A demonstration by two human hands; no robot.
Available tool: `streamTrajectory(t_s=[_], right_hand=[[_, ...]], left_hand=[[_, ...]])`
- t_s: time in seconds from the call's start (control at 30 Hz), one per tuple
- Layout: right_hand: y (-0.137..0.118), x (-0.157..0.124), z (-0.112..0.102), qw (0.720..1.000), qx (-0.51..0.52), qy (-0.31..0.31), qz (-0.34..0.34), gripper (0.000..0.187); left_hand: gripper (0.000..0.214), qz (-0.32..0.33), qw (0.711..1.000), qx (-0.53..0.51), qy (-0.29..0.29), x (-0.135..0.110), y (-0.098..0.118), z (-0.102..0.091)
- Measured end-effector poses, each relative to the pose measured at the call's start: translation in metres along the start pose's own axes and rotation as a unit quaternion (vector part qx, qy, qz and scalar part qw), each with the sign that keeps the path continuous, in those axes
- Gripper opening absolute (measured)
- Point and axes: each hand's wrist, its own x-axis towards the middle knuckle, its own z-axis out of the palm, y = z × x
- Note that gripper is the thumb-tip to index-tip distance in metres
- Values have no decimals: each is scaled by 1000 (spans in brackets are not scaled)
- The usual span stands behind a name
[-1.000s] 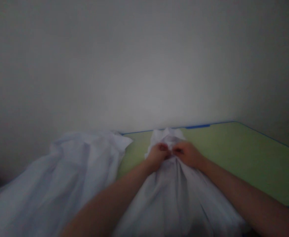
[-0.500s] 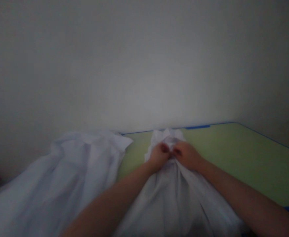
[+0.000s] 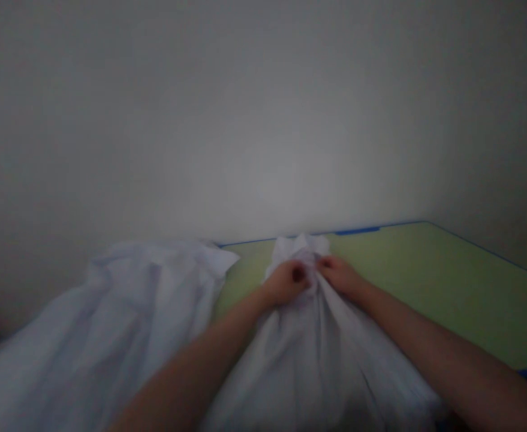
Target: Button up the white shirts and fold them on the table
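A white cloth (image 3: 306,354), gathered into folds near its far end, hangs from the table toward me. My left hand (image 3: 288,281) is closed on the gathered part, thumb and fingers curled in a pinch. Just to its right, my right hand (image 3: 339,276) pinches a fold of the same cloth, and a small gap separates the two hands. Past my hands the cloth's far end fans out in ruffles on the table. The picture is dim and blurred, so the fingertips are hard to make out.
A second white cloth (image 3: 123,312) lies heaped at the left, draping toward me. Beneath both is a green tabletop (image 3: 425,282) with blue edging. A plain grey wall (image 3: 263,120) rises behind the table's far edge.
My hands have drawn slightly apart; they were nearly touching before. The right hand's fingers have shifted up along the fold. The second cloth lies as before.
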Motion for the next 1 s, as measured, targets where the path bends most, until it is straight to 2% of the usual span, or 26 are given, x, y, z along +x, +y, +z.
streamTrajectory(t_s=[0.07, 0.13, 0.23, 0.37, 0.5, 0.6, 0.7, 0.8, 0.9, 1.0], right_hand=[[3, 4, 0, 999, -32, 35, 0, 27], [5, 10, 0, 996, -63, 59, 1, 29], [5, 19, 4, 993, -96, 64, -1, 26], [-5, 17, 4, 990, -138, 19, -16, 17], [-23, -11, -18, 981, -185, -22, -51, 21], [-36, -46, -35, 956, -274, -50, -86, 27], [-44, -77, -40, 926, -357, -105, -62, 29], [-51, -90, -38, 910, -390, -137, -37, 22], [-61, -82, -36, 918, -378, -109, -47, 24], [-76, -61, -32, 925, -374, -26, -56, 29]], left_hand=[[13, 42, 994, 69, -79, -6, 6, -14], [15, 60, 982, 128, -124, -13, 13, -23], [16, 65, 971, 186, -136, -20, 21, -25], [14, 82, 961, 224, -138, -25, 26, -18], [10, 100, 963, 216, -125, -28, 27, -10], [10, 102, 959, 239, -115, -30, 28, -5], [14, 75, 948, 275, -142, -31, 31, -2], [20, 45, 941, 284, -176, -30, 36, -5], [24, 25, 949, 237, -207, -26, 41, -13], [25, 8, 962, 131, -239, -22, 43, -23]])
